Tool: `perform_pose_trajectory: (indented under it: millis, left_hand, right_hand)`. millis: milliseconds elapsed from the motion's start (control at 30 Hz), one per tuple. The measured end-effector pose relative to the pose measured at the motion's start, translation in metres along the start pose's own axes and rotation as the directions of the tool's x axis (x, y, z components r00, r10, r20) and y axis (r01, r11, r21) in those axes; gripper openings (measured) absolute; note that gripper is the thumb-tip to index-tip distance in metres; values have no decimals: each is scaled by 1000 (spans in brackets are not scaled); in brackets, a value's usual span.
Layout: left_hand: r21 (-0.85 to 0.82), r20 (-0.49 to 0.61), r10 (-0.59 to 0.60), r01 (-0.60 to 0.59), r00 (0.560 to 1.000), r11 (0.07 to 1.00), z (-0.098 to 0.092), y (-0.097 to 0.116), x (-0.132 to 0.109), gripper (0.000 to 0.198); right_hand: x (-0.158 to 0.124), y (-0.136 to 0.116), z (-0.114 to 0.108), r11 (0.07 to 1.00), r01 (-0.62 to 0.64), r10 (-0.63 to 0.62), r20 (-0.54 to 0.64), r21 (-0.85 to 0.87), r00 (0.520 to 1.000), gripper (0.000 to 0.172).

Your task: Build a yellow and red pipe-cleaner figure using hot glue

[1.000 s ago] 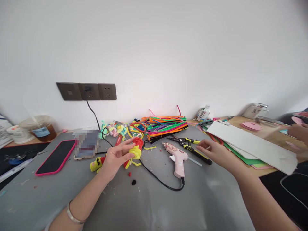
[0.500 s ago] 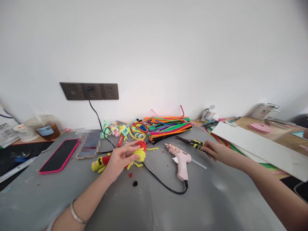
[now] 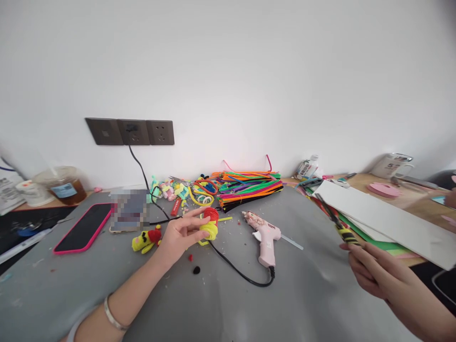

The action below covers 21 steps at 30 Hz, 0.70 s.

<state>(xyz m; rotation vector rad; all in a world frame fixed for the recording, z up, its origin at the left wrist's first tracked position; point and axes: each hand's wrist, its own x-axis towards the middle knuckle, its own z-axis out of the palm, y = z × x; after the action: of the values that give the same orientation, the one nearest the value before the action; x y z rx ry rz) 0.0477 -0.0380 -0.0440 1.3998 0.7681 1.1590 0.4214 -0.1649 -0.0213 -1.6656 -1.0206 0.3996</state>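
My left hand (image 3: 183, 235) is closed around a small red-and-yellow pipe cleaner figure (image 3: 211, 230), its thumb and fingers pinching the wound body. My right hand (image 3: 377, 270) grips the yellow-and-black handles of long-nose pliers (image 3: 337, 219), whose dark jaws point up and away to the left. A finished-looking yellow-and-red pipe cleaner doll (image 3: 144, 241) with black details lies left of my left wrist. Between my hands a pink glue gun (image 3: 267, 240) rests on its side, a clear glue stick (image 3: 292, 242) protruding from its back.
Bundled colourful pipe cleaners (image 3: 249, 190) lie against the wall, beside a heap of small pieces (image 3: 174, 189). A black cord (image 3: 237, 268) loops across the grey mat (image 3: 228, 304). Phones (image 3: 85, 228) and a drink cup (image 3: 66, 187) stand left; white boards (image 3: 388, 223) lie right.
My right hand has lifted the pliers off the mat and drawn them right and towards me, turning the jaws upward. My left hand stays nearly in place, still holding the figure.
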Motion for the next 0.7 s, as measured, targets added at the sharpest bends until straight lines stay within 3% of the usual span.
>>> perform_pose_trajectory:
  millis: [33,100,167,233,300,400,533,700]
  left_hand:
    - [0,-2,14,-14,1000,1000,0,0,0,27]
    - [0,-10,41,-41,999,999,0,-1,-1,26]
    - [6,-22,71,-71,997,997,1,0,-2,25]
    - [24,-41,100,-100,994,995,2,0,-3,25]
    - [35,-56,120,-118,991,992,3,-1,-4,25]
    - [31,-65,142,-140,988,990,4,-1,-5,25]
    - [69,-89,194,-188,977,980,3,1,-7,24]
    - [124,-132,335,-320,933,939,5,3,-12,23]
  right_hand:
    - [-10,-4,2,987,-112,104,82,113,991,50]
    - [-28,-11,7,956,-185,167,96,228,981,43]
    - [-44,-17,16,967,-137,132,35,214,991,47]
    - [-58,-24,31,997,-30,27,40,75,999,46]
    - [-70,-31,50,985,159,-151,101,-70,983,39]
    - [-84,-37,79,937,333,-296,273,-102,916,28]
    - [-102,-35,107,930,354,-294,372,-103,881,28]
    - [-122,-33,129,935,337,-303,245,-111,921,40]
